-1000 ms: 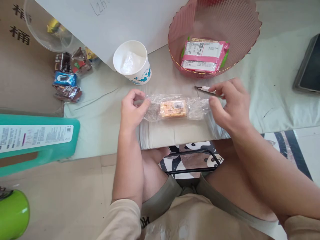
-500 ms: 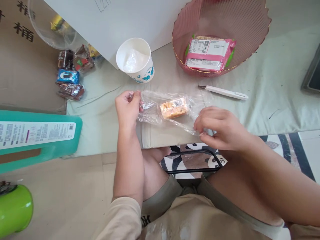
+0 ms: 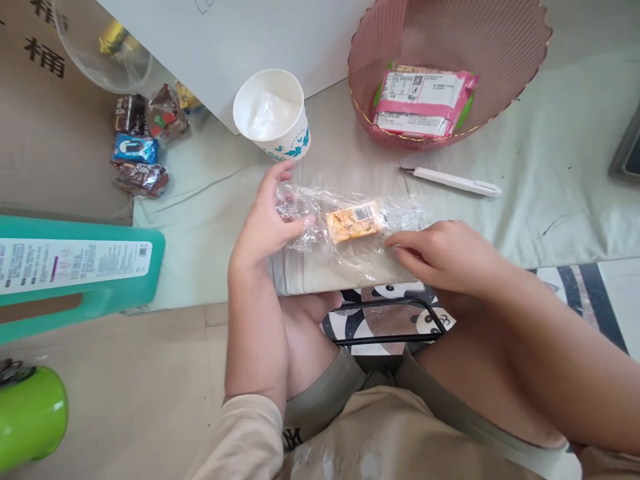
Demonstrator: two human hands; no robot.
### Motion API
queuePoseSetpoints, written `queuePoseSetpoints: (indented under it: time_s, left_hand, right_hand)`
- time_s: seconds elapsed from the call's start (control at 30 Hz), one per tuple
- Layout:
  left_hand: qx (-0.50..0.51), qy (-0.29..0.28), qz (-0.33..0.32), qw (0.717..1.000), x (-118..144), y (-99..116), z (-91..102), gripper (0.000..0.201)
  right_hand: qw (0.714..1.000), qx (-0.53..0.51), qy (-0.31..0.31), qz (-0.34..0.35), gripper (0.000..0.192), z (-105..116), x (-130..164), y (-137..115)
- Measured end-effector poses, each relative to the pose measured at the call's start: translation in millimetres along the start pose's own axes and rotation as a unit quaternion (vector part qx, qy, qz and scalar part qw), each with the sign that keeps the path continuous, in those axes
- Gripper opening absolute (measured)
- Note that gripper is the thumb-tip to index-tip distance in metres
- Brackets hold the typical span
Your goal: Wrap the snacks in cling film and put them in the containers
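A small orange-brown snack bar (image 3: pixel 351 223) with a barcode label lies on a crumpled sheet of clear plastic film (image 3: pixel 367 263) near the table's front edge. My left hand (image 3: pixel 265 223) is at the film's left end, its thumb and fingers spread apart, the thumb touching the plastic. At the right side of the film, my right hand (image 3: pixel 440 257) is closed, fingertips pinched on its edge close to the bar. Beyond the film stands a white paper cup (image 3: pixel 293 137) with blue leaf prints and crumpled clear plastic inside. To the right lies a white utility knife (image 3: pixel 455 181).
A pink ribbed bowl (image 3: pixel 480 40) holds pink-and-white snack packs (image 3: pixel 420 103). Several small wrapped snacks (image 3: pixel 135 148) sit at the left by a clear plastic tub (image 3: pixel 75 50). A teal container (image 3: pixel 145 260) occupies the left edge, and a green object (image 3: pixel 37 417) stands below it.
My left hand has let go of the film and spread its fingers. My right fingertips have closed in toward the bar, and the film now lies flatter on the table.
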State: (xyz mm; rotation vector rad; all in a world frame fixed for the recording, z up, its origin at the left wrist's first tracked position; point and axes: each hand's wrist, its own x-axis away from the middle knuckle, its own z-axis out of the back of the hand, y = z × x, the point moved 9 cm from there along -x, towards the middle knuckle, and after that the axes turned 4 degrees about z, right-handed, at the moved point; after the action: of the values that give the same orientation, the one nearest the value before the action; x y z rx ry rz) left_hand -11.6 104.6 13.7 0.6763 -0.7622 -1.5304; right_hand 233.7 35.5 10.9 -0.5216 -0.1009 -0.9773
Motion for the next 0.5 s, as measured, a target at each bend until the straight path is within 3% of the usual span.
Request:
queuePoseSetpoints:
  time_s: [0.07,0.17,0.37,0.5]
  left_hand:
    - [-0.01,0.025,0.032,0.999,-1,1,1.9,0.05]
    - [0.002,0.107,0.083,0.991,-4,-1,12.3,0.007]
    - [0.062,0.202,0.174,0.962,-6,-15,29.2,0.024]
    - [0.066,0.232,0.181,0.953,-3,-17,39.7,0.026]
  right_hand:
    - [0.998,0.025,0.027,-0.051,0.047,8,2,9]
    - [0.993,-0.008,0.076,-0.092,0.051,18,5,18]
    - [0.968,-0.054,0.222,-0.105,0.061,27,1,36]
    - [0.94,-0.045,0.33,-0.073,0.044,39,5,30]
